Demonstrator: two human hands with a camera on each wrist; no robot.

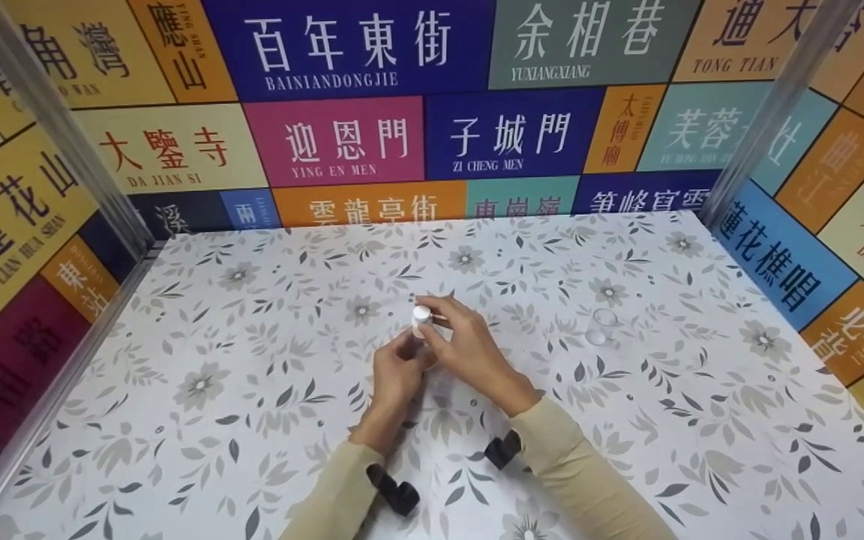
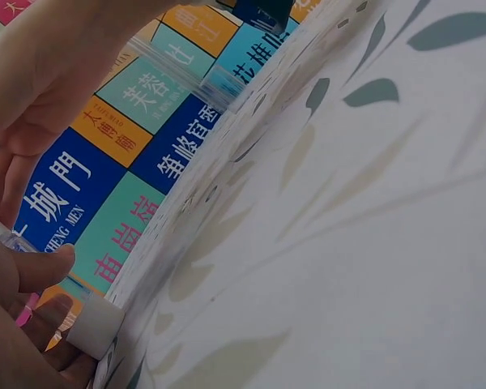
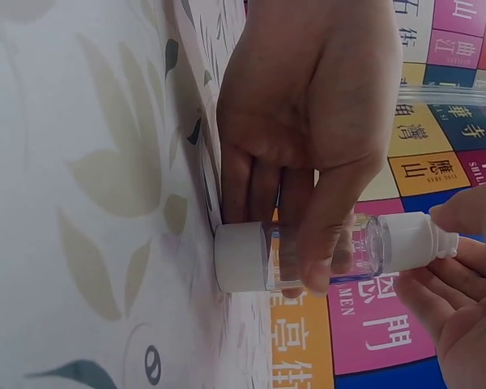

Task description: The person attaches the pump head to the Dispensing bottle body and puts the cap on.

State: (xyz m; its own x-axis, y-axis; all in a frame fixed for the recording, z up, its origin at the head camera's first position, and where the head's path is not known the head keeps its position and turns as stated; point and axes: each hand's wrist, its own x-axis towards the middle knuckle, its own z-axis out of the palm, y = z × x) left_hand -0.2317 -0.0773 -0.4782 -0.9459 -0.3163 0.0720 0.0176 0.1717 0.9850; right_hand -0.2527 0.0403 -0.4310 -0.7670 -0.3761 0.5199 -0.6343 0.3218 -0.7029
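A small clear bottle (image 3: 360,251) with a white base (image 3: 241,258) and a white nozzle top (image 3: 407,241) stands upright, its base right at the tablecloth. My left hand (image 1: 400,367) grips its clear body, thumb across the near side, as the right wrist view shows (image 3: 308,121). Higher up, my right hand (image 1: 469,341) holds the white top between thumb and fingers. From the left wrist view, the white base (image 2: 95,326) shows below the left fingers; most of the top is cut off at the frame edge.
A small clear cup-shaped cap (image 1: 601,328) stands on the table to the right of my hands. White floral cloth (image 1: 267,420) covers the table. Colourful sign panels (image 1: 334,142) rise behind it, with clear posts (image 1: 76,127) at the corners.
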